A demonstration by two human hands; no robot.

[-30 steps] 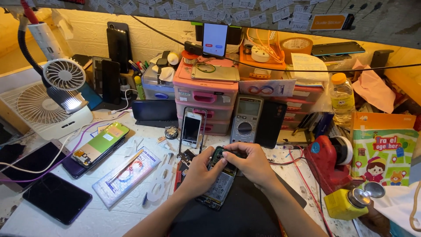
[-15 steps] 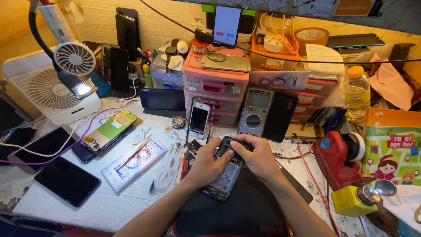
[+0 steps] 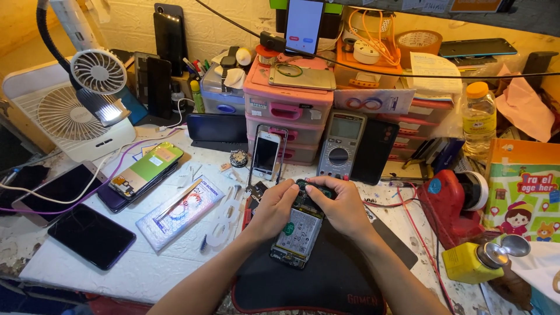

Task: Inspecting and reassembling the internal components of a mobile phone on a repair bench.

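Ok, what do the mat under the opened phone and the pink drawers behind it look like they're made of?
The black mat looks like soft rubber or silicone: matte, with a thin red edge lying flat on the table. The pink drawers look like moulded plastic: glossy, slightly translucent fronts. Both hands, left hand and right hand, press on the opened phone.

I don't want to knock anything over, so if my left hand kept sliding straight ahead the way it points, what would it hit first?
Beyond the opened phone it already touches, your left hand points up and right, so it would probably meet your right hand first, then the grey multimeter; depth is unclear.
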